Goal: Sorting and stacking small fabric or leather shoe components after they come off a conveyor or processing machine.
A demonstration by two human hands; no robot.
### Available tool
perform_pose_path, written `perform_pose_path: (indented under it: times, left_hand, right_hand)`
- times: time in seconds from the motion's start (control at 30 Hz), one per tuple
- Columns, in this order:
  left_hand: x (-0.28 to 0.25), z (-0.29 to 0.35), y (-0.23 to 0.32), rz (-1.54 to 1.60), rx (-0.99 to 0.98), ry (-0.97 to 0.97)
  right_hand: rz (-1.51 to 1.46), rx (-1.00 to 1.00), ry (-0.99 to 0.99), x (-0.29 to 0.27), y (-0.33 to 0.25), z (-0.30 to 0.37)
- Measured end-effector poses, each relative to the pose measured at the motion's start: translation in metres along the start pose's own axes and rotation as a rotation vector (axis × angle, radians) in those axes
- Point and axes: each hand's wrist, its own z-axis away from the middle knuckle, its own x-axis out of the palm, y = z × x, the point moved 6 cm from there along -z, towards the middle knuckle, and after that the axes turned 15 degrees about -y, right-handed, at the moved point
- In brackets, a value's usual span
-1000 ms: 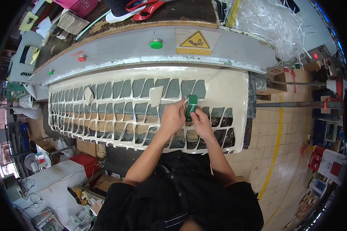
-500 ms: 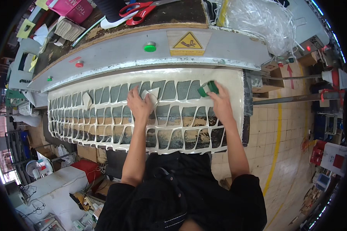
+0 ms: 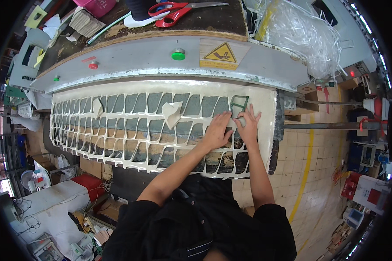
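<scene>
A four-sided green cutting die [image 3: 240, 102] lies on the right end of a cream sheet [image 3: 265, 113] that is punched full of holes. At the die's near edge my right hand [image 3: 248, 127] pinches it between thumb and finger, the other fingers fanned out. My left hand [image 3: 217, 132] lies flat beside the die's near left corner, fingers stretched over the sheet's strips, holding nothing. Two loose cream cut pieces, a larger one [image 3: 172, 114] near the middle and a smaller one [image 3: 97, 108] farther left, rest on the sheet.
Behind the sheet runs a grey machine beam [image 3: 135, 61] with a green button [image 3: 178, 54] and a yellow warning sign [image 3: 221, 53]. Red scissors [image 3: 172, 16] lie on the shelf above. Clear plastic strips [image 3: 298, 32] are heaped at the far right. A metal bar [image 3: 331, 126] juts out right.
My left hand has let go of the larger cut piece and moved right beside the die. My right hand has set the tilted die down flat on the sheet's right end.
</scene>
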Motion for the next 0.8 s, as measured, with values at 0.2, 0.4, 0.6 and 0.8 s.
perform_pose_path:
  times: [0.2, 0.4, 0.6, 0.8]
  left_hand:
    - [0.002, 0.003, 0.003, 0.006, -0.004, -0.035]
    - [-0.004, 0.0, 0.004, -0.004, 0.003, -0.015]
    - [-0.023, -0.01, 0.006, 0.075, 0.001, 0.021]
    - [-0.167, 0.007, -0.006, 0.408, -0.258, 0.695]
  right_hand:
    - [-0.006, -0.03, 0.041, 0.0, 0.004, 0.006]
    - [0.028, -0.018, 0.021, -0.001, 0.001, 0.003]
    - [-0.035, -0.012, 0.067, -0.02, -0.004, 0.003]
    - [-0.191, 0.04, 0.197, -0.04, -0.049, 0.073]
